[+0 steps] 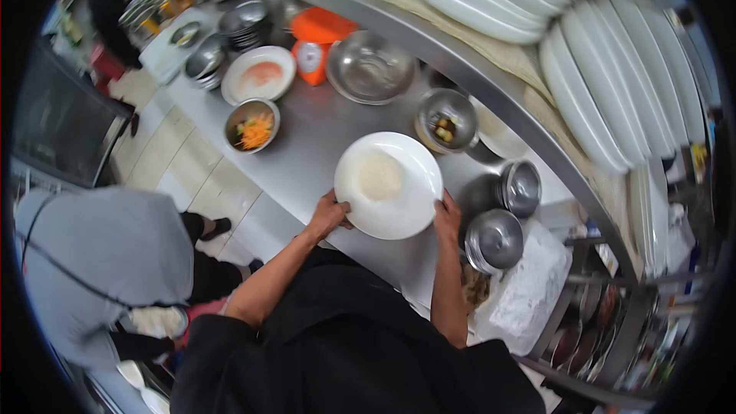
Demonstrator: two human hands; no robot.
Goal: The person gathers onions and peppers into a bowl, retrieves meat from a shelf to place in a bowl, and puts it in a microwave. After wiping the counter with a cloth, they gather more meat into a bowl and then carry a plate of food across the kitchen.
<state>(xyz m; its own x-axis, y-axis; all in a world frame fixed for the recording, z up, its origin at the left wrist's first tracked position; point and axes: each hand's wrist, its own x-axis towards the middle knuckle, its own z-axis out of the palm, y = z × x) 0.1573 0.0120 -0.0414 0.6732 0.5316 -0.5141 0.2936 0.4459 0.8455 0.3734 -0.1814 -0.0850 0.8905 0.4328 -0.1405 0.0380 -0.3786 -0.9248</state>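
Observation:
Both my hands hold a round white plate (418,211) by its rim, over the front edge of the steel counter. A flat, pale round mound that looks like rice (380,176) lies on the plate. My left hand (330,213) grips the left rim, thumb on top and fingers curled below. At the right rim my right hand (448,216) is closed on the edge, its fingers partly hidden underneath. Beyond the plate stand a metal bowl of shredded orange and green vegetables (254,132) and a metal bowl with dark chunks (444,129).
Stacked steel bowls (494,241) stand to the right, near a white frosted container (529,291). A large steel bowl (370,69), an orange scale (310,57) and another white plate (282,61) sit further back. White plates (606,84) fill the overhead shelf. A person in grey (107,253) bends at left.

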